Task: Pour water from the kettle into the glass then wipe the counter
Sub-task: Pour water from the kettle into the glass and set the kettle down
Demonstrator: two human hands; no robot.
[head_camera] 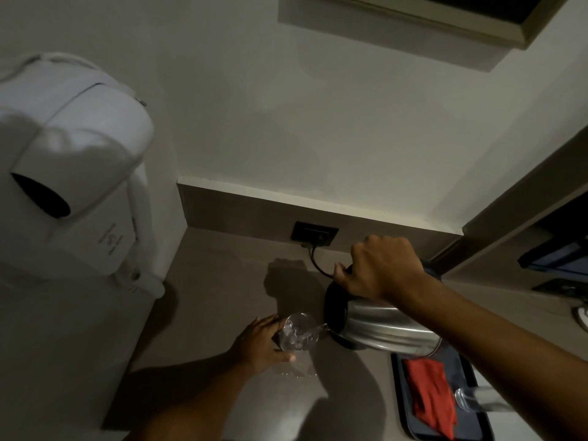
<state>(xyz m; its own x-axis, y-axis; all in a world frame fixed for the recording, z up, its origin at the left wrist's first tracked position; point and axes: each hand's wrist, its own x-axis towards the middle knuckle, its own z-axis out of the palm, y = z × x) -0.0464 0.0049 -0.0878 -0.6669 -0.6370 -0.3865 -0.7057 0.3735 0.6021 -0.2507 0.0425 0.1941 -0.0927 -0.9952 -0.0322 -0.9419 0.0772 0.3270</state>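
A steel kettle with a black lid is tipped to the left, and my right hand grips its handle from above. Water runs from its spout into a clear glass that stands on the grey-brown counter. My left hand wraps around the glass from the left. A small wet patch lies on the counter just in front of the glass. A red cloth lies folded on a dark tray at the lower right.
A second clear glass lies on the tray beside the cloth. A black socket with a plugged cord sits in the back upstand. A white wall-mounted hair dryer hangs at the left. Dark shelving stands at the right.
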